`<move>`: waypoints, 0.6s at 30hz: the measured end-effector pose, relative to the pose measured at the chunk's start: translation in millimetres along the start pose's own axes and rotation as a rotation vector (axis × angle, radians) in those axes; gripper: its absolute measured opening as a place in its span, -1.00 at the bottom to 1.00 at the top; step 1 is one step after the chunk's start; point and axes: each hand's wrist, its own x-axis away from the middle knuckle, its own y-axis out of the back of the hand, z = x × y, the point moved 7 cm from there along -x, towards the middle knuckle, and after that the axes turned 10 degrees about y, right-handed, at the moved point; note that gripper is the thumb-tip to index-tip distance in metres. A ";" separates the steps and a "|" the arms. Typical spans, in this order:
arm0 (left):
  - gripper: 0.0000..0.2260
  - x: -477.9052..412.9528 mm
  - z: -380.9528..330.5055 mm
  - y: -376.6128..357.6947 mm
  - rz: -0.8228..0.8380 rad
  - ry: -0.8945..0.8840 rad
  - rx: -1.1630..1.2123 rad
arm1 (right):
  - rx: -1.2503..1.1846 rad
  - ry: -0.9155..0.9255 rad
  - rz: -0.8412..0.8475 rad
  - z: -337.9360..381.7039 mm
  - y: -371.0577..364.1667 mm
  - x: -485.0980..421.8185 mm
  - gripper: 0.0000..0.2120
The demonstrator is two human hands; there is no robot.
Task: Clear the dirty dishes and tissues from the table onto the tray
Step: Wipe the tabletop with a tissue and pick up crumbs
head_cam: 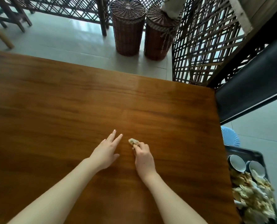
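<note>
My right hand pinches a small crumpled tissue against the wooden table, near the table's middle front. Just left of it, my left hand lies flat on the wood with fingers straight and spread, holding nothing. Off the table's right edge sits a dark tray. It holds two white bowls and a heap of crumpled tissues.
Two tall wicker baskets stand on the tiled floor beyond the table's far edge. A dark lattice screen rises at the far right, and a blue stool sits beside the tray. Wooden furniture legs show at the upper left.
</note>
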 end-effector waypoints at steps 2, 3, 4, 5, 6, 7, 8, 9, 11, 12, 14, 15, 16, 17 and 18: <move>-0.27 2.5 -1.6 -3.2 0.003 0.002 0.002 | 0.009 0.016 0.016 -18.2 11.0 1.4 -0.74; -0.27 4.4 -2.1 -5.6 0.009 0.005 0.000 | 0.011 -0.042 -0.003 -37.2 21.9 4.1 -0.74; -0.27 6.7 -3.7 -8.5 0.016 0.006 -0.001 | 0.014 -0.144 -0.045 -62.8 36.7 9.5 -0.75; -0.27 9.4 -5.8 -11.4 0.020 0.004 -0.002 | 0.023 -0.266 -0.107 -92.2 54.1 18.5 -0.77; -0.26 12.5 -8.3 -14.1 0.024 0.000 -0.004 | 0.035 -0.396 -0.176 -122.4 72.1 31.1 -0.79; -0.27 16.0 -10.7 -16.8 0.028 0.000 -0.004 | 0.047 -0.529 -0.241 -150.2 88.9 46.1 -0.80; -0.27 19.6 -12.8 -18.9 0.031 0.005 -0.001 | 0.049 -0.653 -0.295 -171.7 101.9 60.8 -0.80; -0.27 23.4 -14.4 -20.5 0.030 0.009 0.001 | 0.043 -0.753 -0.332 -185.5 109.0 71.1 -0.79; -0.28 30.6 -17.6 -22.9 0.018 0.009 -0.006 | 0.045 -0.836 -0.352 -186.9 106.9 74.6 -0.77; -0.28 34.4 -18.5 -23.6 0.013 0.015 -0.006 | 0.054 -0.798 -0.346 -174.1 100.4 67.6 -0.77; -0.28 42.2 -17.5 -24.0 0.005 0.041 -0.003 | 0.053 -0.577 -0.281 -128.0 76.9 47.3 -0.74; -0.28 46.5 -16.1 -24.5 0.000 0.053 -0.004 | 0.037 -0.433 -0.222 -99.1 60.2 40.1 -0.70; -0.28 51.2 -13.9 -25.4 -0.003 0.067 -0.007 | 0.014 -0.300 -0.153 -69.5 42.2 38.5 -0.67; -0.27 56.2 -10.7 -26.9 -0.004 0.085 -0.008 | -0.008 -0.185 -0.082 -41.1 24.9 42.0 -0.65; -0.28 61.0 -7.4 -28.7 -0.005 0.104 -0.006 | -0.030 -0.080 -0.017 -15.1 10.8 49.7 -0.65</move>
